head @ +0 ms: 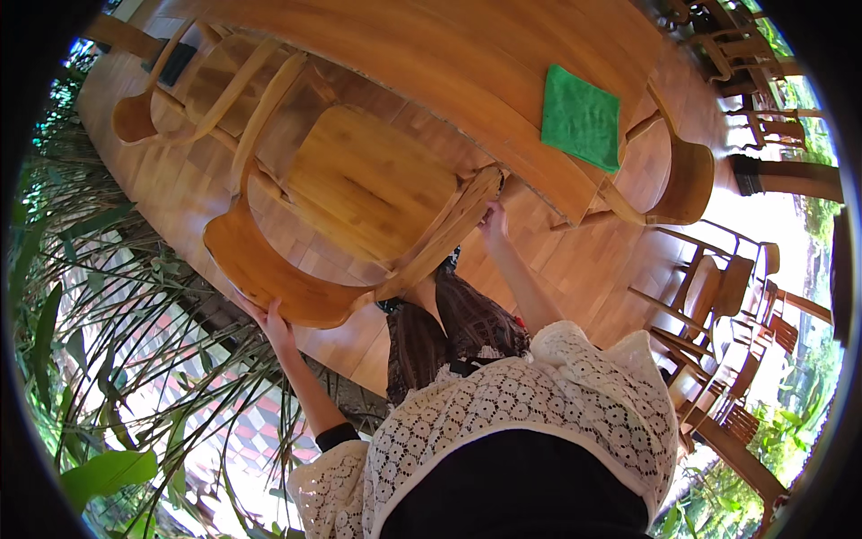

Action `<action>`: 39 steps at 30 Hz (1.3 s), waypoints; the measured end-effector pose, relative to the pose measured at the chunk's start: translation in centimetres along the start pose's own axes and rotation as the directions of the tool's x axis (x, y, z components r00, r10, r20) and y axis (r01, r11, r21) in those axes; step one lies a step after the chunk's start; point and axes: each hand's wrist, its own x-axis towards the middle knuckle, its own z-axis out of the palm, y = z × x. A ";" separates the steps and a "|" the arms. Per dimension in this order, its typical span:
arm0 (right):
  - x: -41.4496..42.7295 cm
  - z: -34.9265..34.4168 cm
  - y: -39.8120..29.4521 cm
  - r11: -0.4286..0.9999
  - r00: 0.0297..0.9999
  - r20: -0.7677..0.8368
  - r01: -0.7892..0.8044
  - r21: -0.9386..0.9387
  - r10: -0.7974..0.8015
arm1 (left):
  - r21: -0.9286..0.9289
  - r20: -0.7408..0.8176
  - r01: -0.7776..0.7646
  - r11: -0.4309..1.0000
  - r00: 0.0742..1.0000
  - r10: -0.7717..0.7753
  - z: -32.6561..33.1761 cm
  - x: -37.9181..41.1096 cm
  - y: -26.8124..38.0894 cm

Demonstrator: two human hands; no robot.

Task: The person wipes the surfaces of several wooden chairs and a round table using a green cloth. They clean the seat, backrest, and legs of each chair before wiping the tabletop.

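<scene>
A wooden armchair with a curved backrest stands in front of me, its seat beside the long edge of a wooden table. My left hand grips the lower rim of the backrest, thumb on the near face and the other fingers largely hidden behind it. At the front end of the chair's right armrest, my right hand holds on with bent fingers, partly out of sight under the wood. A folded green cloth lies on the table near its right corner.
A second armchair stands close by on the left, and another chair at the table's right end. Several chairs stand farther right. Leafy plants border the wooden floor on the left.
</scene>
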 end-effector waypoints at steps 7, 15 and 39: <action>0.0 0.7 -2.3 0.948 0.985 0.091 0.115 0.296 -0.148 | -0.044 0.050 0.046 0.998 0.998 -0.044 3.3 1.8 -1.2; 3.1 -2.0 -0.3 0.969 0.971 0.177 0.124 0.215 -0.163 | -0.065 0.067 0.003 0.998 0.998 0.002 4.4 2.0 -2.3; 2.4 5.8 -16.1 -0.460 0.467 0.443 0.085 -0.884 -0.765 | 0.597 0.027 -0.612 0.519 0.662 0.749 13.9 -0.1 -0.3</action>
